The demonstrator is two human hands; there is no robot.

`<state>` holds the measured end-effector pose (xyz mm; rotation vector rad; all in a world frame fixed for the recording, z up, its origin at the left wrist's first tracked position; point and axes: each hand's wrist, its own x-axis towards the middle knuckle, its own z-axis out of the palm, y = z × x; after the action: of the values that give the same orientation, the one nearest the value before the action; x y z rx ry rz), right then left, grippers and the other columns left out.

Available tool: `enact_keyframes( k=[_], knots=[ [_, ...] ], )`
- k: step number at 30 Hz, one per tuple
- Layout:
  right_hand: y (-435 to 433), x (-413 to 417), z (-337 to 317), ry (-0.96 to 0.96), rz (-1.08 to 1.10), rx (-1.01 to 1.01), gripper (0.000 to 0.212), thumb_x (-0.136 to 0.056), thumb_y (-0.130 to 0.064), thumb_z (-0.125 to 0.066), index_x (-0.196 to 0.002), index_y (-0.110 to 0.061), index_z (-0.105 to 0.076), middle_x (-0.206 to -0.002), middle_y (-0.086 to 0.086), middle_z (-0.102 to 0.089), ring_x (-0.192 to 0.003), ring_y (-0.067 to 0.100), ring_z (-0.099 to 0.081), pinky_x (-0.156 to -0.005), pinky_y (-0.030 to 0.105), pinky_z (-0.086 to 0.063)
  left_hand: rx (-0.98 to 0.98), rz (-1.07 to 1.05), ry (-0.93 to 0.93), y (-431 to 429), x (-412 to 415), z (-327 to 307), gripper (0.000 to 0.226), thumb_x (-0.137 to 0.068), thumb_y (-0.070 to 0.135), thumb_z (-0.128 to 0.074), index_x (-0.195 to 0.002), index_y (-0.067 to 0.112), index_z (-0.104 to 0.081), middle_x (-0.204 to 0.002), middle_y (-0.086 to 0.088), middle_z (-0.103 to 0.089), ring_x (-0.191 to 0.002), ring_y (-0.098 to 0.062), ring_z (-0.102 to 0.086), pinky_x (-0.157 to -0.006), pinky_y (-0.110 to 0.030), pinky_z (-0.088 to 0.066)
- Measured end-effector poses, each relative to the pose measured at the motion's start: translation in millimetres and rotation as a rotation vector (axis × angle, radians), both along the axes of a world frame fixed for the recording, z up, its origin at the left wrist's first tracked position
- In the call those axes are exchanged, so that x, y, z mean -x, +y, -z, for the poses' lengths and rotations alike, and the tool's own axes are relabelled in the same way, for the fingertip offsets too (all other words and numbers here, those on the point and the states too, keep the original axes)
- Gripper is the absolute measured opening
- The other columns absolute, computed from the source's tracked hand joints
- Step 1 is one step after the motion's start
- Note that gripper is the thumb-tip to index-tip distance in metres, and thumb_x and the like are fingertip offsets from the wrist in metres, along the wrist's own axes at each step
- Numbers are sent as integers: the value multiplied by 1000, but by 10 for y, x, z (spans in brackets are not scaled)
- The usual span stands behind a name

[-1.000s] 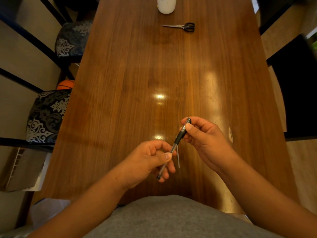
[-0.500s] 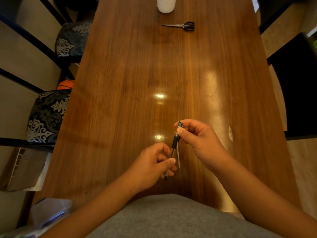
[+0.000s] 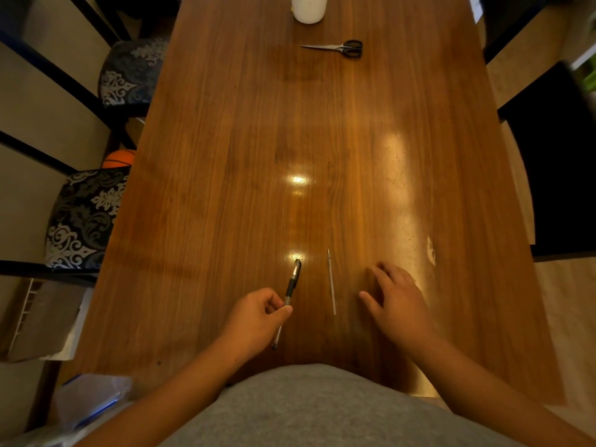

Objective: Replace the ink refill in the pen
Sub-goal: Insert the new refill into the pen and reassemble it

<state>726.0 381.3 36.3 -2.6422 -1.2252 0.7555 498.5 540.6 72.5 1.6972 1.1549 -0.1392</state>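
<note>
Pinching the pen [image 3: 291, 287] between thumb and curled fingers, the left hand [image 3: 251, 317] sits in the lower middle of the frame, just above the grey shirt [image 3: 306, 408]. The pen runs slantwise through the grip. Its dark upper end points up the frame toward a bright glare spot on the wood, and its thin lower end juts out below the thumb toward the lower edge. Whether the upper end touches the table [image 3: 225, 156] cannot be told.

To the right of the pen, and apart from it, the refill [image 3: 331, 282] lies flat on the table, a thin pale rod nearly upright in the frame with its pointed tip uppermost. No hand touches it. Further right, the right hand [image 3: 396, 301] is palm down with fingers spread and relaxed, holding nothing. Its thumb reaches toward the refill but stops short of it. The refill thus lies between the two hands, nearer the pen than the right palm.

Far up the frame lie black-handled scissors [image 3: 335, 48], blades pointing left. Above them, a white container [image 3: 308, 8] is cut off by the top edge. Two patterned chairs [image 3: 84, 217] stand along the left side, with an orange ball [image 3: 119, 158] between them. A dark chair [image 3: 558, 156] stands at the right.
</note>
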Motion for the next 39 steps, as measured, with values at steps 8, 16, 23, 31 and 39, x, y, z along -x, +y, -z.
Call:
enact_keyframes(
  k=[8, 16, 23, 31, 39],
  knots=[
    [-340, 89, 338, -173, -92, 62, 69, -92, -62, -31, -151, -28, -21, -163, 4, -14, -149, 20, -5, -117, 42, -8, -125, 17, 130, 2, 17, 246, 20, -87, 35, -65, -73, 23, -59, -59, 1, -60, -50, -8, -54, -46, -25, -43],
    [-345, 78, 358, -131, -69, 31, 68, -92, -59, -36, -151, -28, -23, -163, 3, -13, -149, 20, -4, -118, 42, -9, -228, 147, 203, 19, -185, 389, 20, -88, 39, -62, -75, 24, -58, -63, 1, -64, -57, -12, -61, -53, -33, -52],
    [-361, 46, 335, -124, -89, 32, 67, -93, -58, -34, -152, -30, -19, -163, 1, -10, -150, 20, -4, -117, 38, -6, -343, 277, 225, 38, -451, 427, 19, -90, 40, -59, -81, 24, -55, -69, 5, -60, -62, -12, -58, -50, -28, -44],
    [-360, 52, 343, -114, -83, 29, 67, -93, -58, -35, -152, -30, -19, -163, 1, -11, -150, 20, -4, -120, 42, -11, -383, 388, 261, 36, -570, 468, 21, -92, 41, -54, -78, 26, -48, -63, 10, -51, -59, -10, -53, -48, -27, -38],
    [-349, 60, 359, -132, -90, 45, 67, -93, -58, -34, -152, -30, -20, -163, 1, -12, -150, 21, -6, -120, 43, -12, -376, 374, 233, 34, -525, 475, 23, -92, 45, -53, -77, 28, -48, -62, 9, -53, -56, -6, -52, -47, -25, -38]
  ],
)
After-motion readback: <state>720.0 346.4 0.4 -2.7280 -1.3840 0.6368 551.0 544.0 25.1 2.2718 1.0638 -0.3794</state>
